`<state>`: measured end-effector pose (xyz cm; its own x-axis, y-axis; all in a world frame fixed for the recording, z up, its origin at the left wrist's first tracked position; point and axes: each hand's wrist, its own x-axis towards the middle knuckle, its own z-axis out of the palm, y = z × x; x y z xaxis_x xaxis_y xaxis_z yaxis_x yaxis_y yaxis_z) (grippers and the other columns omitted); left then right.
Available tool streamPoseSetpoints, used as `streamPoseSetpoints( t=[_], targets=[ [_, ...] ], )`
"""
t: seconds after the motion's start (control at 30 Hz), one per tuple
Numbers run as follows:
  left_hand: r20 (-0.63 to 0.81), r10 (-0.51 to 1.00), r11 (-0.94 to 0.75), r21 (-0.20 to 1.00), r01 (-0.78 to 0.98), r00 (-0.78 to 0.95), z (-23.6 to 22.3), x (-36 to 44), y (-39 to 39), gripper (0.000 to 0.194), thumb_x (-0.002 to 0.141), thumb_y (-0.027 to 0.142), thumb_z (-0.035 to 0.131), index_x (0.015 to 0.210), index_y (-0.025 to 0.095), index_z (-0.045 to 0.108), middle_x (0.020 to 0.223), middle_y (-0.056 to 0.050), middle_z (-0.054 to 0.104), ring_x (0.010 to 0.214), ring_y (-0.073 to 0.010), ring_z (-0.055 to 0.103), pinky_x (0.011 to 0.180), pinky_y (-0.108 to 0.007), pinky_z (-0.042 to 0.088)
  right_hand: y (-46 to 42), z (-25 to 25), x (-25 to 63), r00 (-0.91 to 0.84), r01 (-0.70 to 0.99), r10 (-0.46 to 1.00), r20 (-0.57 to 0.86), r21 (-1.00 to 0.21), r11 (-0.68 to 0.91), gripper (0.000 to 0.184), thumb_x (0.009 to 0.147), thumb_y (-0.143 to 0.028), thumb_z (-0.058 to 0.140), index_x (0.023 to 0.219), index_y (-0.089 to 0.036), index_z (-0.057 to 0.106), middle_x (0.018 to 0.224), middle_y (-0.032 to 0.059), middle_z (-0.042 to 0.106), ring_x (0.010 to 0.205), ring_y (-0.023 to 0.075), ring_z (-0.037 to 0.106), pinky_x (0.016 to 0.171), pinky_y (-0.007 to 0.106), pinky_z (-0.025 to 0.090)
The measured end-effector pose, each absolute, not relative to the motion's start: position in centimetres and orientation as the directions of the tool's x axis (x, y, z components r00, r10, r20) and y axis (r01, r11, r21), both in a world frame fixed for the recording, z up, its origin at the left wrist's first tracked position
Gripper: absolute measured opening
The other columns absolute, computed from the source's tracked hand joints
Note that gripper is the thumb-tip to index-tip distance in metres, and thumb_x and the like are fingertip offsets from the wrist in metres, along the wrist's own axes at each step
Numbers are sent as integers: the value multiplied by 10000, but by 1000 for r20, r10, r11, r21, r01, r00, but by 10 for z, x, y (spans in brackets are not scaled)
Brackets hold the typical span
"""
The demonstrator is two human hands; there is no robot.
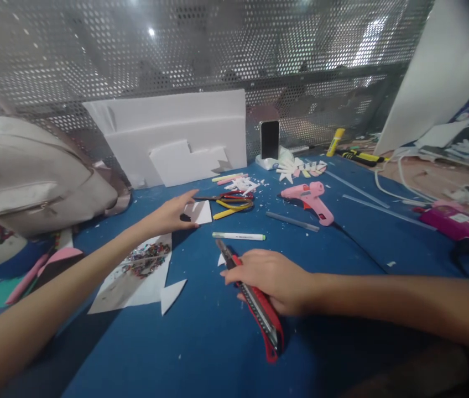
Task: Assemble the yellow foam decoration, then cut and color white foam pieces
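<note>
My right hand is wrapped round a red and black utility knife. Its blade end points away from me, up and to the left, close to a small white scrap. Farther off, my left hand reaches over a white foam board piece, thumb and fingers spread on either side of it. Whether the fingers touch its edges I cannot tell. Just beyond that piece lie red-handled scissors and yellow-handled pliers. A white marker rests between my hands.
A pink glue gun lies to the right, by several clear glue sticks. A sheet with colourful bits and a pointed white piece lie left. Behind stand white boards and a phone. A pale bag sits far left.
</note>
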<state>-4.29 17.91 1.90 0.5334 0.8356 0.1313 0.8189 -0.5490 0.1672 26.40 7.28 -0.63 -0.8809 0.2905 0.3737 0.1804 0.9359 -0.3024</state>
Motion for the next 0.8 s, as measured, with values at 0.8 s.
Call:
streamPoseSetpoints(
  t=[0.8],
  targets=[
    [-16, 488, -753, 497, 430, 873, 48, 8, 17, 655, 844, 225, 689, 1410, 263, 362, 1423, -70, 523, 1344, -214, 454, 1214, -484, 75, 76, 43, 274, -446, 310, 583, 679, -494, 812, 160, 910, -264, 468, 1016, -184, 559, 904, 54, 617, 718, 148, 596, 643, 295, 501]
  ],
)
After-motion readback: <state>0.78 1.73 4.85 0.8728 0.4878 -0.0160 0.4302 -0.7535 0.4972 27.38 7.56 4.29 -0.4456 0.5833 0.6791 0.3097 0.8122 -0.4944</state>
